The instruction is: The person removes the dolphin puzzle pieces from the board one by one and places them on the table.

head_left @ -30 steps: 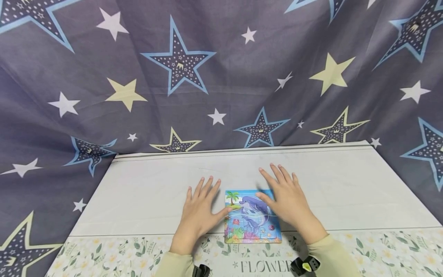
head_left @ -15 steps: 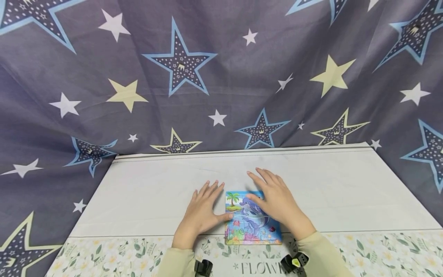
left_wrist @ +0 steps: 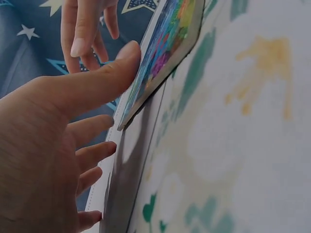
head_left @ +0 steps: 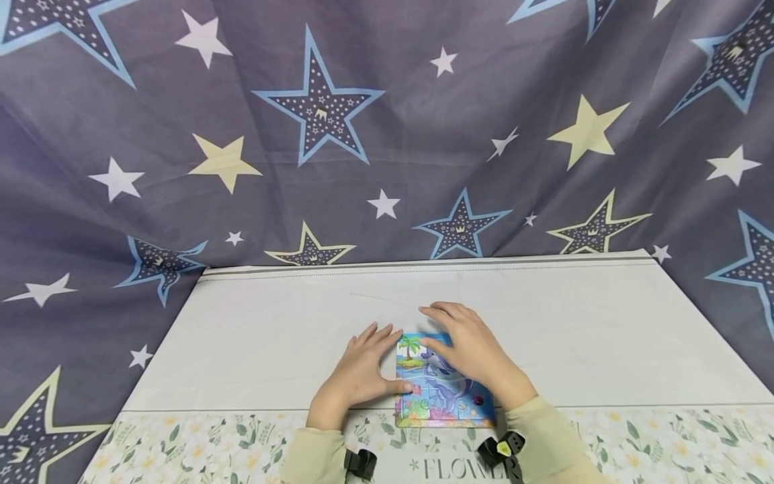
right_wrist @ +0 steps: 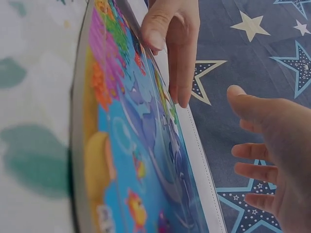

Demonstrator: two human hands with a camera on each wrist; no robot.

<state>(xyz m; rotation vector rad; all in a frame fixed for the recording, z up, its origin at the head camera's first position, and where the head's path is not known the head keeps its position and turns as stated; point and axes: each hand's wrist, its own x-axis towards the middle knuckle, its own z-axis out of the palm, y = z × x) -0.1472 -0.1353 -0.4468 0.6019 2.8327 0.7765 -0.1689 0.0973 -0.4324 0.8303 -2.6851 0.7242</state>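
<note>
- Square jigsaw puzzle with a purple dolphin picture (head_left: 444, 403): far right corner hidden behind the person's bare right hand (head_left: 474, 343).
- Bare left hand (head_left: 359, 370): whether its thumb (head_left: 398, 387) touches the puzzle cannot be told.
- Pale green cloth left sleeve (head_left: 314, 457): cut off at the near edge.
- White floral tablecloth (left_wrist: 218, 160): blurred in both wrist views.

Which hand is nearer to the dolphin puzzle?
Left. The left hand has its thumb at the left edge of the puzzle; the right hand hovers above it, clearly apart.
</note>
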